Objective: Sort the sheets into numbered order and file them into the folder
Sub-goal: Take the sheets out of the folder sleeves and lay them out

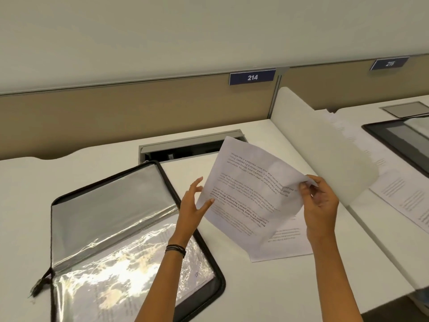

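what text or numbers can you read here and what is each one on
"214": blue number plate on the partition.
"215": next blue plate, slightly blurred.
Held sheet: printed paragraphs, too blurred to read.
Sheet on the desk, pages in the folder: too small to read.

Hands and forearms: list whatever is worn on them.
The left hand has several thin dark bands stacked at its wrist. The right hand and its wrist wear nothing. No sleeves show on either forearm.
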